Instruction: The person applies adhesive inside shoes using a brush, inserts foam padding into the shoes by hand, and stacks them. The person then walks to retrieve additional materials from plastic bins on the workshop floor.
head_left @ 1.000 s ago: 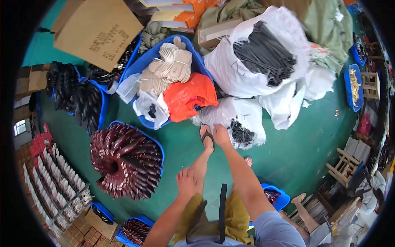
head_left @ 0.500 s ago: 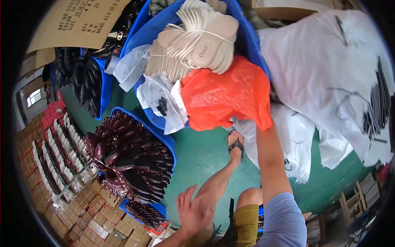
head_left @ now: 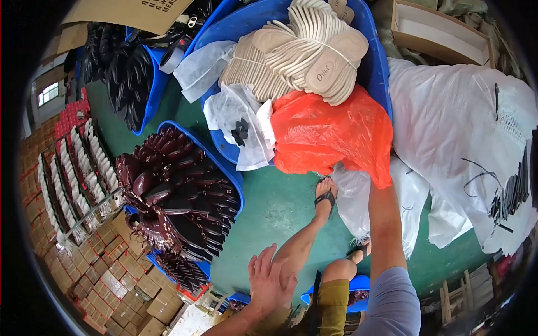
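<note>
My left hand point(head_left: 270, 283) is held low by my leg, fingers loosely stretched with nothing between them. My right forearm point(head_left: 385, 224) reaches up to a red plastic bag point(head_left: 330, 134), which covers my right hand, so its fingers are hidden. The bag lies over the near edge of a blue tub point(head_left: 382, 73). Directly behind it in the tub are tied bundles of beige insoles point(head_left: 336, 64), printed on top. Left of the bag, a translucent white bag point(head_left: 221, 109) with a small black item point(head_left: 240, 132) hangs over the rim.
Glossy dark maroon shoe parts point(head_left: 174, 190) fill a blue tub at left; black ones point(head_left: 126, 84) are behind. Large white woven sacks point(head_left: 448, 117) stand at right, with black strips point(head_left: 513, 185) on one. An open cardboard box point(head_left: 440, 33) is at the back right. Cartons point(head_left: 115, 285) are stacked lower left.
The view has shifted, so the tub, insoles and red bag appear further right. My right hand stays covered by the red bag. My left hand remains by my leg.
</note>
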